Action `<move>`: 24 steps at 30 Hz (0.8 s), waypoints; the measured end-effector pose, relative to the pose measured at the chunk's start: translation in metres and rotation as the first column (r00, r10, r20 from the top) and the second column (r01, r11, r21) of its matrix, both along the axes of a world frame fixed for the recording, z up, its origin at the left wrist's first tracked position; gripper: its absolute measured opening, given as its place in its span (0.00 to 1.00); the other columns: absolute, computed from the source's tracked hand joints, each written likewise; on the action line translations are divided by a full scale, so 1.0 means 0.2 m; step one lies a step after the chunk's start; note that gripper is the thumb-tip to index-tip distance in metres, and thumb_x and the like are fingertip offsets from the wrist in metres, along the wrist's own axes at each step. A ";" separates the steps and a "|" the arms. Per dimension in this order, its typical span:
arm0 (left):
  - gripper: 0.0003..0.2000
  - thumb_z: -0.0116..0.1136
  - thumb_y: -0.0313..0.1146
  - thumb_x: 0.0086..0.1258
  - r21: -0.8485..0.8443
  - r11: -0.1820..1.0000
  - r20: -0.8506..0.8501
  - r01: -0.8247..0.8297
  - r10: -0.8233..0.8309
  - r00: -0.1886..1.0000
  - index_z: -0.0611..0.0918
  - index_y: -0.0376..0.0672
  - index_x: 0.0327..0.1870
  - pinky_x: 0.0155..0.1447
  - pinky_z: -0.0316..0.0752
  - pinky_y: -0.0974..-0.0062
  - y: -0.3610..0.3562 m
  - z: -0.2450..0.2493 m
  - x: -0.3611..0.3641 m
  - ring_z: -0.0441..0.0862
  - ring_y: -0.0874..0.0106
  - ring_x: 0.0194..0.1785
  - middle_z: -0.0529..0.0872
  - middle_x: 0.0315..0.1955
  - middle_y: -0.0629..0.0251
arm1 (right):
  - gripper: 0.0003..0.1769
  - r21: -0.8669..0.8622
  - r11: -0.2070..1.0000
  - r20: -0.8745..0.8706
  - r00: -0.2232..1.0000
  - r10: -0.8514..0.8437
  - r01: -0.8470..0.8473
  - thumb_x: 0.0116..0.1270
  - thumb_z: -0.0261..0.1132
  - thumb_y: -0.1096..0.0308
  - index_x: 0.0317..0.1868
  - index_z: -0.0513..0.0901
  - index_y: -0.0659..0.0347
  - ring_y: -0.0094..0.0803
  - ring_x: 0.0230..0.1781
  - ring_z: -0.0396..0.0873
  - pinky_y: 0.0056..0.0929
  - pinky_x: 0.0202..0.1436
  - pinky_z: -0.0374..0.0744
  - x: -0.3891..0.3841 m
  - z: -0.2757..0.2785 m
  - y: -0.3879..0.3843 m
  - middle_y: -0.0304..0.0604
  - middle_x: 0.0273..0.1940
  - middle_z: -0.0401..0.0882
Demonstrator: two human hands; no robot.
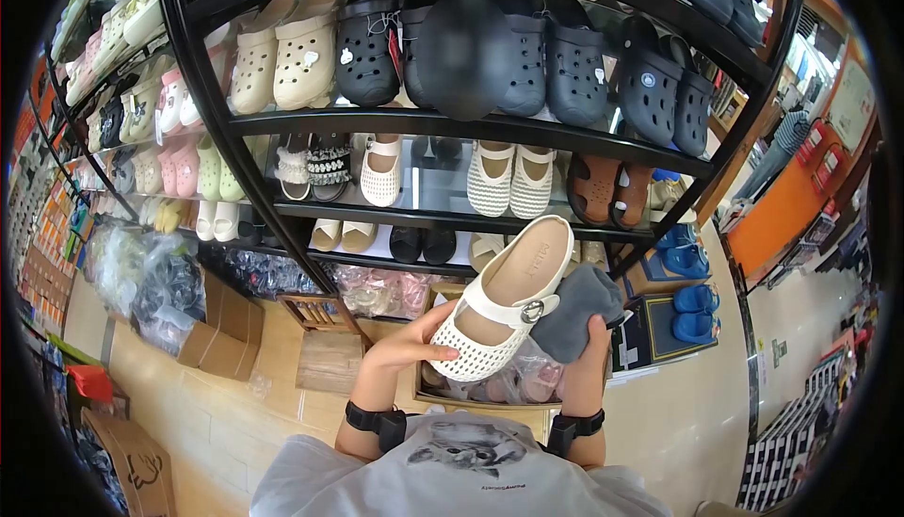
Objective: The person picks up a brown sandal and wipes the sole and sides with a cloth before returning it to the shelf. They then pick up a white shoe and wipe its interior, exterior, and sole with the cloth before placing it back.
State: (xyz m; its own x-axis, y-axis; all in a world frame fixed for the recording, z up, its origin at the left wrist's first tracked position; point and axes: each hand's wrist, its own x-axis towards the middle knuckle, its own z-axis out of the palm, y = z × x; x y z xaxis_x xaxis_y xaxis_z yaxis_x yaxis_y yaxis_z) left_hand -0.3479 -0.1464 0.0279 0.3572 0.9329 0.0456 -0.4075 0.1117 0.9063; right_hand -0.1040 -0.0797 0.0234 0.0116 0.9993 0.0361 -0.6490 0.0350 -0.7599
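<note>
My left hand (403, 345) grips a white mary jane shoe (476, 355) by its perforated toe, thumb on top. The shoe is tilted, heel up and to the right, with its beige insole and a strap with a round buckle showing. A grey cloth (576, 317), bunched up, is in my right hand (591, 352), whose fingers are mostly hidden behind it. The cloth touches or nearly touches the shoe's buckle side. Ahead, one white shoe (380, 176) of similar look sits alone on the middle shelf.
A black-framed shelf rack (461, 124) with clogs and sandals stands in front. Below my hands is a box (443, 396) of plastic-wrapped shoes. A wooden stool (327, 362) and a cardboard box (221, 333) are on the left; blue sandals (695, 315) sit on boxes at right.
</note>
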 end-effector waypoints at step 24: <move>0.39 0.65 0.31 0.52 0.116 0.988 -0.216 0.104 -0.077 0.973 0.56 0.34 0.64 0.65 0.50 0.73 0.14 -0.06 0.09 0.57 0.72 0.63 0.63 0.60 0.59 | 0.36 0.100 0.993 0.100 0.992 -0.072 0.062 0.51 0.68 0.63 0.58 0.61 0.64 0.36 0.51 0.71 0.32 0.55 0.70 0.18 -0.15 0.03 0.44 0.51 0.70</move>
